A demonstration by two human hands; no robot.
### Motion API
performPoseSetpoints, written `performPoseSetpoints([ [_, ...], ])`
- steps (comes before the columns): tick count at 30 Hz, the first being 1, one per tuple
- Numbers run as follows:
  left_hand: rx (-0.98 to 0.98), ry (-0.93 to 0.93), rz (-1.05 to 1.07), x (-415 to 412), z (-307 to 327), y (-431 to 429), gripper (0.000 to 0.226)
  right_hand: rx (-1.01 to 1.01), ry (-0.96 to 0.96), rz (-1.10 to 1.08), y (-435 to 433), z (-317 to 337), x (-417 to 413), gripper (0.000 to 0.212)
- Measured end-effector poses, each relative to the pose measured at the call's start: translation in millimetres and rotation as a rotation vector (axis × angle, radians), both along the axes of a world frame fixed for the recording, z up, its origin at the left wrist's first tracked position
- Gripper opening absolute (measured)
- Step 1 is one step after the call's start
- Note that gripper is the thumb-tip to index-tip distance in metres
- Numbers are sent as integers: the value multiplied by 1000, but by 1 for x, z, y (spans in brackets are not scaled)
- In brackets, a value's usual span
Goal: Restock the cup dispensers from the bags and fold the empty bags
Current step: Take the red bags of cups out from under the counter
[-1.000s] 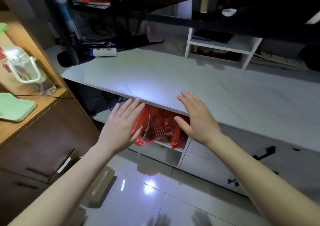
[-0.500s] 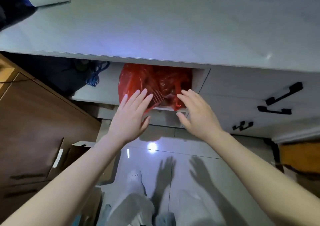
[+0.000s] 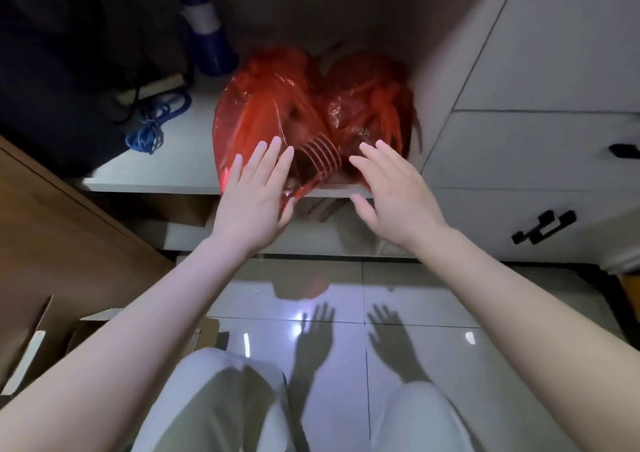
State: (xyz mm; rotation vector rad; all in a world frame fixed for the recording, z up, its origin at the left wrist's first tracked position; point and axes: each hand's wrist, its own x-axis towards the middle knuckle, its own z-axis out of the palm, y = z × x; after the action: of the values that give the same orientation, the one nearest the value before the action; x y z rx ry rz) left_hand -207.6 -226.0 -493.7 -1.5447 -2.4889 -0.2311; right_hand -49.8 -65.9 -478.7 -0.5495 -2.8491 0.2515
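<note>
Bags: two red plastic bags (image 3: 277,105) are lying side by side on the shelf (image 3: 156,181), just beyond both hands.
Cups: a ribbed stack (image 3: 320,157) is pointing outward between the hands.
Left hand (image 3: 254,192): spread empty, nearer, reaching the left bag.
Right hand (image 3: 394,188): spread empty, just short.

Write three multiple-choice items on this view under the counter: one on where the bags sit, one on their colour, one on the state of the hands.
1. Where do the bags sit?
A. on the floor tiles
B. on the open shelf under the counter
C. inside a shut drawer

2. What colour are the bags?
A. red
B. green
C. white

3. What state is the left hand in?
A. closed in a fist
B. open with fingers spread
C. holding a cup

Answers: 1 B, the bags rest on the shelf board beside a blue cord. 2 A, both are see-through red plastic, with stacked cups showing inside. 3 B, the left hand is open in front of the bags, as is the right hand, neither closed on anything.
</note>
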Motion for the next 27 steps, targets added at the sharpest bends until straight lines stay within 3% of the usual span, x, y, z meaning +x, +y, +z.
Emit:
performPoseSetpoints([
  [12, 159, 50, -62, -51, 8, -29, 67, 3, 104, -210, -23, 2, -34, 53],
  [19, 132, 6, 25, -110, -8, 50, 63, 101, 102, -396, 45, -9, -86, 46],
  [22, 145, -71, 42, -139, -12, 93, 65, 61, 167, -406, 73, -18, -102, 41],
  [27, 132, -33, 103, -181, -13, 146, 68, 97, 163, -444, 104, -23, -124, 38],
])
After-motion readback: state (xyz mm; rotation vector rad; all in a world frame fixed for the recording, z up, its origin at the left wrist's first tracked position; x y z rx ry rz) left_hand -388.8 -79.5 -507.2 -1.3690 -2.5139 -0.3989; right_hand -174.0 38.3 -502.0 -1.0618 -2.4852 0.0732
